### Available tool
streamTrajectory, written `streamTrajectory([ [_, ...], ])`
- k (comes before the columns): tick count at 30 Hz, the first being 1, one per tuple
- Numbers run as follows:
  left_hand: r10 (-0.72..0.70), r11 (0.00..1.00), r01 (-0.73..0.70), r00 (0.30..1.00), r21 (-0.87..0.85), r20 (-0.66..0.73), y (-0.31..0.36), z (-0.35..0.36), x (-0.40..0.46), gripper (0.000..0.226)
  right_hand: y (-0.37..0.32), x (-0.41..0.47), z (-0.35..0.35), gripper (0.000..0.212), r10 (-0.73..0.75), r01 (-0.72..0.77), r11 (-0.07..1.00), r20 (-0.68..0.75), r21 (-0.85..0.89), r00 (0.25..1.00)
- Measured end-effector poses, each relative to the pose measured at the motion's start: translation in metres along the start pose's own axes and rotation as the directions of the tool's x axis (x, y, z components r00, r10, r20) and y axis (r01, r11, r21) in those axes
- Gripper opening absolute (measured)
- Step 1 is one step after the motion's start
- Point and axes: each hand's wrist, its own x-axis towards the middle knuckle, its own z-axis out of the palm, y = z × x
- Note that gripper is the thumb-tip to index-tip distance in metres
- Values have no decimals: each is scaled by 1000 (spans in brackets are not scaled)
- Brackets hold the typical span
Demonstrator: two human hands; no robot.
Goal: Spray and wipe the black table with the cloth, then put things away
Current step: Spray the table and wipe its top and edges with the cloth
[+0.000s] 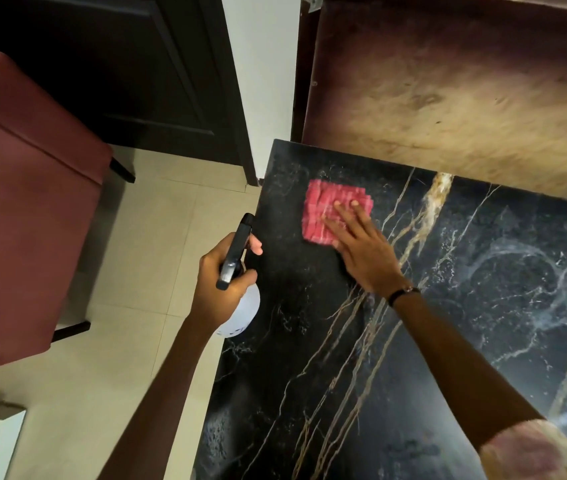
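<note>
**Inspector:** Nearest the lens, at five o'clock, a pale sleeve (531, 452) leads up the right forearm to the right hand (361, 251), laid flat with fingers spread on the red cloth (327, 216). It is pressing, not gripping.

**Assistant:** And the cloth's position?

**Inspector:** Folded to a rough square, flat on the black desk (431, 341), toward its eleven o'clock corner. No real long axis; its edges run about parallel to the desk's edges. The flat palm suits wiping, in my judgement.

**Assistant:** The other side?

**Inspector:** Left hand (221, 282) is closed round the neck of the spray bottle (240, 306), forefinger extended near the trigger. Bottle hangs over the desk's nine o'clock edge, clear of the cloth's path yet seemingly ready for another spray. Its body runs roughly upright toward the lens; the black spray head lies along six-to-twelve, nozzle toward twelve o'clock.

**Assistant:** Surface condition?

**Inspector:** Whitish smears show at three o'clock; I judge wiping unfinished.
</note>
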Motion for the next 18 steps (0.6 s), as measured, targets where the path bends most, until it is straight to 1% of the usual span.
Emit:
streamTrajectory([
  [2, 23, 999, -23, 1000, -27, 0, 0, 1, 1, 29, 11, 31, -6, 52, 100, -100, 995, 2, 16, 995],
  [4, 42, 999, -41, 999, -26, 1, 0, 2, 1, 34, 8, 70, -9, 53, 182, -182, 981, -1, 64, 983],
  [7, 55, 998, -55, 998, 8, -17, -3, 4, -2, 43, -21, 116, -6, 53, 227, -227, 970, 0, 91, 974],
  [9, 72, 997, -72, 997, 18, -20, -3, 6, -2, 38, -46, 129, -3, 54, 192, -190, 976, -7, 104, 981],
  [11, 93, 995, -92, 996, 33, -17, -1, 9, -1, 32, -63, 125, -1, 54, 117, -116, 988, -8, 103, 993],
  [13, 97, 994, -96, 995, 45, -10, 0, 11, 1, 31, -66, 104, 3, 52, -1, 2, 997, -12, 81, 1000],
  [15, 96, 994, -96, 995, 46, -9, 1, 11, 1, 29, -56, 70, 4, 49, -117, 117, 993, 13, 17, 993],
  [16, 98, 994, -97, 995, 46, -14, 0, 10, 1, 28, -46, 51, 4, 48, -130, 129, 992, 31, 6, 991],
  [18, 115, 992, -114, 993, 49, -34, -2, 7, 0, 29, -20, 22, -1, 48, -62, 62, 998, 44, 1, 997],
])
